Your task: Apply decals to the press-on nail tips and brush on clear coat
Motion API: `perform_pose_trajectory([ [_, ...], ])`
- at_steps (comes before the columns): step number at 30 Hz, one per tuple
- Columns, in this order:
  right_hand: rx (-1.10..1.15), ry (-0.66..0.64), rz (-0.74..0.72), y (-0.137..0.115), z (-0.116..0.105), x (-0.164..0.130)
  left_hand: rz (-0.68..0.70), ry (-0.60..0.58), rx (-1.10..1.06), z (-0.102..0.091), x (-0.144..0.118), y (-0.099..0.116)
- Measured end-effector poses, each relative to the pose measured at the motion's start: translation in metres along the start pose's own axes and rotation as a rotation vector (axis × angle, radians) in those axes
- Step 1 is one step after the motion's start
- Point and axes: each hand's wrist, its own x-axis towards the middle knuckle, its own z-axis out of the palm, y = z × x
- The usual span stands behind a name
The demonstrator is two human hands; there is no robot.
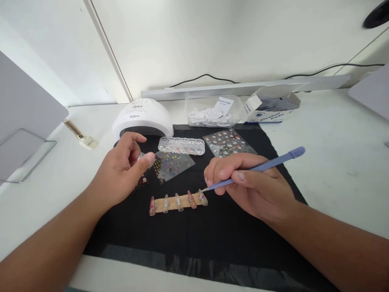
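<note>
R hand [258,190] is clamped on blue tweezers [255,168], pen-style, thumb & forefinger pinching mid-shaft so the fine tip lands w/ control. Tip touches the rightmost of five false nails [202,197], which stick in a row on a tan strip [173,202] at the centre of the black mat [212,239]; strip keeps them steady & evenly spaced. Can't tell if the tip carries anything, too small.

L hand [121,170] hovers just left of the foil sticker sheet [173,164], fingers loosely curled, thumb & forefinger apart, nothing clearly held.

Behind: clear rhinestone box [181,145], second sticker sheet [227,142], white nail lamp [142,119], tub of alcohol pads [212,111] & its carton [270,107], all w/in reach on the white worktop [334,154]. Dark mat likely makes the pale nails easier to see.
</note>
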Motion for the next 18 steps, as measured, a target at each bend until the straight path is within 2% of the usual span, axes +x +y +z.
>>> perform_pose_trajectory([
  [2, 0.005, 0.004, 0.001, 0.000, 0.000, 0.000, 0.130, -0.068, 0.071, 0.000, -0.007, 0.009],
  [4, 0.004, 0.010, 0.002, -0.001, 0.001, -0.001, 0.217, -0.246, 0.184, 0.002, -0.014, 0.019],
  [6, -0.010, 0.022, 0.003, -0.003, 0.003, -0.002, 0.255, -0.396, 0.283, 0.006, -0.020, 0.027],
  [8, -0.020, 0.025, 0.008, -0.005, 0.006, -0.003, 0.262, -0.490, 0.367, 0.011, -0.024, 0.032],
  [12, -0.018, 0.025, 0.006, -0.011, 0.014, -0.007, 0.283, -0.593, 0.459, 0.018, -0.026, 0.032],
  [18, -0.110, -0.008, 0.015, -0.023, 0.014, -0.011, 0.404, -0.596, 0.476, 0.021, -0.024, 0.021],
])
